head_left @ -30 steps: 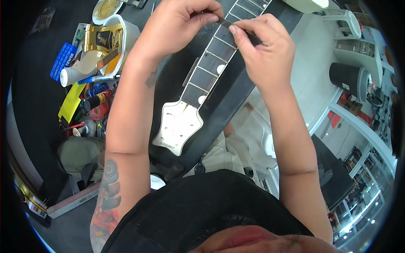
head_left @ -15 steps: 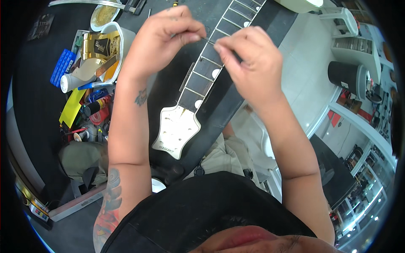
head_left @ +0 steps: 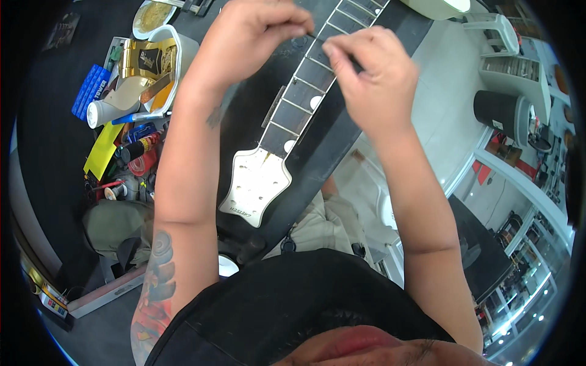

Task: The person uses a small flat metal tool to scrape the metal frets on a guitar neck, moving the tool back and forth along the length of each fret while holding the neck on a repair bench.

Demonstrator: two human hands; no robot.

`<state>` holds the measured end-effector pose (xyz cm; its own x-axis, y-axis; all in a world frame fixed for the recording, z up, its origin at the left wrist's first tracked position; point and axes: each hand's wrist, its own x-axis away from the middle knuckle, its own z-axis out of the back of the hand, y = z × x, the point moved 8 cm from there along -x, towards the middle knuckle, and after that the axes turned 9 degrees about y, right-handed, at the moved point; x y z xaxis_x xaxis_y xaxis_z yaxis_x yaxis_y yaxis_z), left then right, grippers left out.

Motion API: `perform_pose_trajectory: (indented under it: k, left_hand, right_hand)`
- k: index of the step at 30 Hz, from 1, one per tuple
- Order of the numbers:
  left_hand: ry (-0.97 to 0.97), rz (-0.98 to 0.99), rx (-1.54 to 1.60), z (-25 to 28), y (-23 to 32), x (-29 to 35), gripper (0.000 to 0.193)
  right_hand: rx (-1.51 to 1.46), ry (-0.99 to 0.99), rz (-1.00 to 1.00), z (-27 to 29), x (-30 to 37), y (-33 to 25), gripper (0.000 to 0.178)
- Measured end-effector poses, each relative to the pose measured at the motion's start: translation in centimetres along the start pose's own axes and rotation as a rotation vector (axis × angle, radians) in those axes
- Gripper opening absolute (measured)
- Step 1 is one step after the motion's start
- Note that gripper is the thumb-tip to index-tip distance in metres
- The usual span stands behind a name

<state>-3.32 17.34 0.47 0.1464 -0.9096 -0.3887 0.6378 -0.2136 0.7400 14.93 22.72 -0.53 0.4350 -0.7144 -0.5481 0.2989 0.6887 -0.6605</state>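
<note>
A guitar neck (head_left: pixel 298 93) lies slantwise on the dark bench, with metal frets, pale round-edged inlays and a white headstock (head_left: pixel 255 186) pointing toward me. Several small holes show in the headstock, and no strings are on the neck. Over the fretboard my left hand (head_left: pixel 259 30) is closed in a pinch at the neck's left side. My right hand (head_left: pixel 379 73) pinches at its right side. Between the two sets of fingertips runs a thin dark strip (head_left: pixel 318 38), lying along or just above a fret; whether it touches I cannot tell.
Left of my left forearm stands a white tub (head_left: pixel 183 52) with a gold container in it. Around it are a blue box (head_left: pixel 91 91), a yellow sheet (head_left: pixel 102 149), spools and small tools. A white dish (head_left: pixel 152 19) sits farther back. A white stool (head_left: pixel 491 30) stands at right.
Both hands, still pinching, have moved farther up the neck, away from the headstock and slightly to the right. The neck stays nearly in place.
</note>
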Motion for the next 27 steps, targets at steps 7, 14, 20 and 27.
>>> perform_pose_trajectory:
  k: [7,14,20,27]
  left_hand:
    - [-0.047,0.004,0.017,-0.8,-0.8,0.1,0.011]
    - [-0.131,0.042,0.145,-0.5,-1.4,2.1,0.014]
    - [-0.108,-0.05,-0.047,-1.1,-1.0,0.6,0.012]
    - [-0.062,-0.036,0.076,-1.4,-1.0,-0.5,0.017]
  right_hand:
    - [-0.022,-0.009,0.065,0.2,-0.2,-0.1,0.011]
    - [-0.069,-0.073,0.099,0.3,1.2,-1.8,0.011]
    - [0.024,-0.019,0.108,0.7,0.7,-0.5,0.011]
    - [0.004,-0.026,0.083,0.6,0.1,-0.3,0.012]
